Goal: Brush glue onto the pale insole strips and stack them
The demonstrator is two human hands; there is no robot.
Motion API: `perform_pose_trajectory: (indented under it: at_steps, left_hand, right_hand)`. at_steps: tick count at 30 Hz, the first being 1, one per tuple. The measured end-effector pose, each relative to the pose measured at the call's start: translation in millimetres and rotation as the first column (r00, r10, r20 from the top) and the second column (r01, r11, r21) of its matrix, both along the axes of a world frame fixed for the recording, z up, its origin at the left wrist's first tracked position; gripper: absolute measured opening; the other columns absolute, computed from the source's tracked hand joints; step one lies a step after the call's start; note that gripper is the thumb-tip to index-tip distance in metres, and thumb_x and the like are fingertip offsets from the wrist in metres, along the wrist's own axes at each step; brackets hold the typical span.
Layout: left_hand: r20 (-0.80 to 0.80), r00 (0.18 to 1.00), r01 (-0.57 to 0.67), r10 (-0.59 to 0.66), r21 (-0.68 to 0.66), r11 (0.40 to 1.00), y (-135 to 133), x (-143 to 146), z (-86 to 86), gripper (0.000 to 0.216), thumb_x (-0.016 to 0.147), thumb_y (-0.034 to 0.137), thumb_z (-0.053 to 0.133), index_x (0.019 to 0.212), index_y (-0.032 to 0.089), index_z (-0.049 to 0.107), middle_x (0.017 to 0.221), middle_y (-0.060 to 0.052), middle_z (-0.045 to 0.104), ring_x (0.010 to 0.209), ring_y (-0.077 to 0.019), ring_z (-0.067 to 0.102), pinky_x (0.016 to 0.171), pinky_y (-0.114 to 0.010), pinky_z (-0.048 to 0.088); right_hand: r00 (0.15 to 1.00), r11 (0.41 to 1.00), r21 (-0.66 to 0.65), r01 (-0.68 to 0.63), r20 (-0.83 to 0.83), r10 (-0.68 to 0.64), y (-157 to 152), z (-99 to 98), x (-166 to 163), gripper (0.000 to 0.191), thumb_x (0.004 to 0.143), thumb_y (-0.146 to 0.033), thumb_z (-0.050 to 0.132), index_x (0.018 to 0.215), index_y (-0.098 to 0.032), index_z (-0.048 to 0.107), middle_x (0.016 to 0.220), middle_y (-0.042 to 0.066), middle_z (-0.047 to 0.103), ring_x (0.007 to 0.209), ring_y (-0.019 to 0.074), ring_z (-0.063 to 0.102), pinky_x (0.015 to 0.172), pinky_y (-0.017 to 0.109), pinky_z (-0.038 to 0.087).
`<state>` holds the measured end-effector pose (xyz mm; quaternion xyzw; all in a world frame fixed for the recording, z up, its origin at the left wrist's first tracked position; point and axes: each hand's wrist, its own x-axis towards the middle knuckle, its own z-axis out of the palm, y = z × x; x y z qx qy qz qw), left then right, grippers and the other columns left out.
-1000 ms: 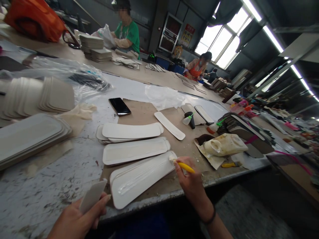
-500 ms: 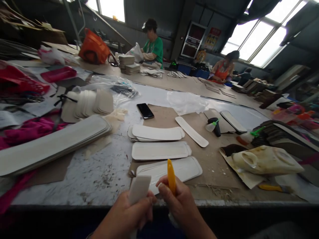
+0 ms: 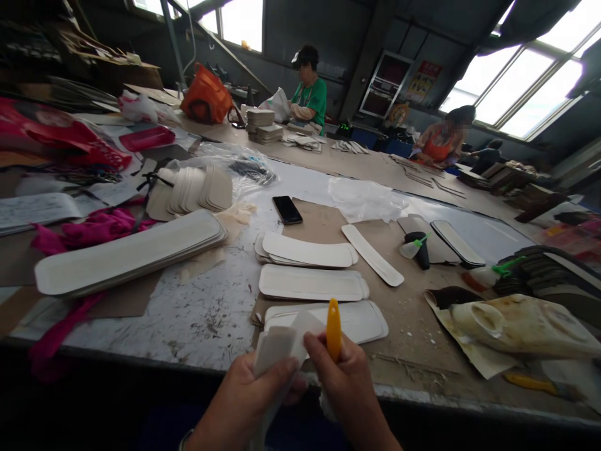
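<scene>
- The left hand [image 3: 256, 388] had its fingers clamped on a bundle of pale, thin strips [image 3: 272, 351], whose ends stood up above the thumb.
- The right hand [image 3: 347, 382] had its fingers closed around a yellow-handled brush [image 3: 333, 329], the handle pointing upward out of the grip.
- Between the two sets of fingers rose another pale piece [image 3: 310, 322]; the right thumb lay against its edge, though how firmly it was pinched could not be told.
- Just beyond the fingers lay a near stack of white panels [image 3: 369, 322], partly hidden by the held pieces.
- Farther from the fingers came a middle stack [image 3: 310, 283], then a far stack [image 3: 307, 249], with a single white panel [image 3: 373, 255] slanting to their right.
- Well to the right of the right fingers, a stained plastic jug [image 3: 530, 322] lay on its side, a second yellow-handled brush [image 3: 530, 382] near it.
- Well left of the left fingers rested a long stack [image 3: 126, 254].
</scene>
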<state>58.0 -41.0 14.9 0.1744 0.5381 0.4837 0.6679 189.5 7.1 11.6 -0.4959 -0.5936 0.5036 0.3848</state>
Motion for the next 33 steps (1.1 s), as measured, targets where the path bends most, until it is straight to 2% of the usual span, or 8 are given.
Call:
perform_pose_trajectory:
  at_steps: [6,10,12,16,18,24,28,33]
  left_hand:
    - [0.092,0.995,-0.049,0.043,0.069,0.996,-2.6,26.5,-17.2,0.049,0.052,0.056,0.078,0.073,0.012,0.070,0.057,-0.003,0.064,0.056,-0.0146,0.055,0.058,-0.027,0.044]
    - [0.023,0.989,0.141,-0.143,0.093,0.986,-14.8,24.9,-20.4,0.040,0.062,0.054,0.072,0.067,0.015,0.066,0.054,0.001,0.057,0.052,-0.0121,0.048,0.052,-0.025,0.036]
    - [-0.092,0.990,0.112,-0.106,0.055,0.992,-19.9,14.5,-21.5,0.038,0.062,0.052,0.072,0.064,0.016,0.064,0.053,0.003,0.055,0.051,-0.0118,0.046,0.051,-0.024,0.034]
    - [-0.345,0.927,-0.170,0.144,-0.044,0.985,-16.6,-12.2,-25.6,0.039,0.064,0.054,0.066,0.072,0.017,0.058,0.040,0.007,0.047,0.044,-0.0118,0.042,0.050,-0.025,0.035]
    - [-0.394,0.910,-0.168,0.132,-0.058,0.984,-8.8,-21.8,-26.4,0.040,0.065,0.053,0.063,0.082,0.017,0.058,0.039,0.008,0.047,0.042,-0.0126,0.043,0.049,-0.026,0.035]
    - [-0.387,0.921,0.004,-0.050,-0.119,0.993,13.3,-32.6,-23.2,0.033,0.060,0.047,0.059,0.073,0.016,0.058,0.042,0.006,0.051,0.043,-0.0123,0.045,0.046,-0.024,0.035]
    - [-0.384,0.916,0.061,-0.115,-0.151,0.987,17.6,-36.9,-22.1,0.031,0.059,0.047,0.057,0.067,0.017,0.056,0.041,0.005,0.051,0.041,-0.0112,0.042,0.045,-0.025,0.032]
    - [-0.346,0.923,0.102,-0.167,-0.198,0.975,20.1,-39.7,-20.7,0.031,0.060,0.049,0.055,0.063,0.019,0.053,0.040,0.004,0.052,0.040,-0.0110,0.041,0.045,-0.025,0.031]
  right_hand:
    - [0.988,0.971,-0.234,0.048,-0.128,-0.080,-13.0,-18.2,12.2,0.035,0.072,-0.053,0.066,0.068,-0.019,0.058,0.049,-0.004,0.050,0.043,0.0114,0.045,0.043,0.024,0.040]
    - [0.975,0.935,-0.341,0.101,-0.151,-0.161,-1.9,-4.5,41.9,0.033,0.071,-0.052,0.068,0.076,-0.020,0.060,0.063,0.001,0.059,0.057,0.0160,0.056,0.054,0.027,0.048]
    - [0.971,0.906,-0.418,0.065,-0.181,-0.153,9.1,9.0,57.3,0.031,0.071,-0.048,0.070,0.079,-0.021,0.058,0.063,0.001,0.060,0.056,0.0167,0.056,0.054,0.029,0.048]
    - [0.997,0.899,-0.437,-0.038,-0.077,0.004,31.0,31.4,70.8,0.029,0.069,-0.045,0.072,0.075,-0.020,0.057,0.052,-0.004,0.050,0.043,0.0110,0.044,0.043,0.023,0.038]
    - [0.980,0.910,-0.385,-0.152,0.061,0.190,40.3,36.4,66.1,0.028,0.071,-0.045,0.069,0.072,-0.020,0.058,0.054,-0.004,0.049,0.045,0.0098,0.040,0.043,0.021,0.035]
    - [0.574,0.746,-0.265,-0.611,0.500,0.648,63.0,35.7,26.2,0.021,0.083,-0.031,0.049,0.068,-0.020,0.057,0.064,-0.002,0.052,0.057,0.0120,0.044,0.055,0.023,0.036]
    - [0.274,0.626,-0.395,-0.672,0.653,0.706,75.9,33.9,-3.4,0.018,0.085,-0.031,0.050,0.077,-0.018,0.060,0.070,0.001,0.059,0.061,0.0132,0.049,0.057,0.023,0.035]
    - [0.085,0.573,-0.377,-0.728,0.779,0.621,87.0,32.0,-25.6,0.022,0.087,-0.036,0.051,0.080,-0.019,0.064,0.072,0.004,0.066,0.063,0.0152,0.056,0.054,0.024,0.030]
